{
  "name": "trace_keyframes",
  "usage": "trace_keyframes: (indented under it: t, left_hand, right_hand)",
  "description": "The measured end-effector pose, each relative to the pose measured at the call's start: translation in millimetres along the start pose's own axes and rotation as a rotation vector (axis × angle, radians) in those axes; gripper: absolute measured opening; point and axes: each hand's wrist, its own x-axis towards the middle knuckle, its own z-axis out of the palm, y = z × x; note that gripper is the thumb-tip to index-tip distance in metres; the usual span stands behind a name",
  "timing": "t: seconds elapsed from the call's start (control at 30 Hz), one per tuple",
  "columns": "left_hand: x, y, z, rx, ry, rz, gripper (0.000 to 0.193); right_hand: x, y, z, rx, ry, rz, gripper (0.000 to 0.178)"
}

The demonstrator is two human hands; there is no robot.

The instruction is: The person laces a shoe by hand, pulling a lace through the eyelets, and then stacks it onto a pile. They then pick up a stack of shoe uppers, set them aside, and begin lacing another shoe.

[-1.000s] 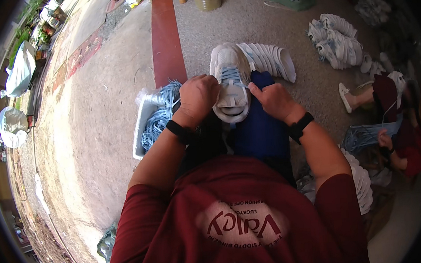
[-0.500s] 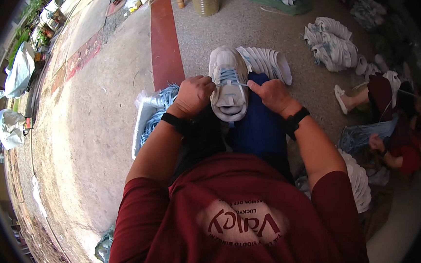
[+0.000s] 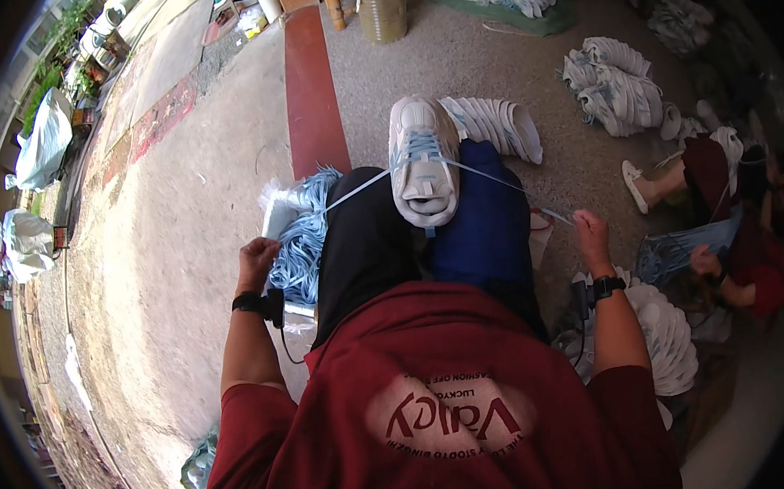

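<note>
A white sneaker [image 3: 425,192] rests between my knees, its toe pointing away from me. Its light blue shoelace [image 3: 422,145] is threaded through the eyelets, and both ends stretch out sideways. My right hand [image 3: 592,232], out beyond my right knee, is closed on one end. On the other side my left hand [image 3: 259,258] is closed in a pinch, in line with the second end, which blends into a bundle of blue laces [image 3: 301,267] behind it. That bundle lies in a white tray [image 3: 276,218] beside my left knee.
Nested white shoe pieces [image 3: 497,128] lie just past the sneaker. More white shoe piles [image 3: 615,83] stand at the right, with another stack [image 3: 662,339] by my right elbow. A co-worker's arm [image 3: 732,293] shows at the far right. A large jug [image 3: 382,9] stands ahead.
Both hands have moved outward and back from the sneaker, drawing the lace ends out to the left and right. The sneaker stays between my knees.
</note>
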Motion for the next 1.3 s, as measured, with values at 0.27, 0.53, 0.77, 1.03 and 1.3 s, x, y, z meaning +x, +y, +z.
trace_keyframes:
  t: [0.27,0.53,0.77,1.03,1.3]
  left_hand:
    - [-104,-101,-80,-0.076,0.167,-0.396,0.009]
    - [-82,-126,-48,0.225,0.148,-0.353,0.018]
    - [-21,56,52,-0.386,-0.243,-0.167,0.015]
    - [26,167,162,-0.018,-0.681,0.024,0.017]
    - [62,133,190,-0.042,-0.374,0.167,0.015]
  right_hand:
    - [-135,119,-56,-0.014,0.008,0.375,0.015]
    - [-154,141,-43,-0.094,-0.217,0.328,0.011]
    - [1,-65,3,0.453,-0.679,0.518,0.012]
    - [96,-151,126,0.265,-0.487,-0.358,0.014]
    - [98,-147,169,0.645,-0.121,0.039,0.017]
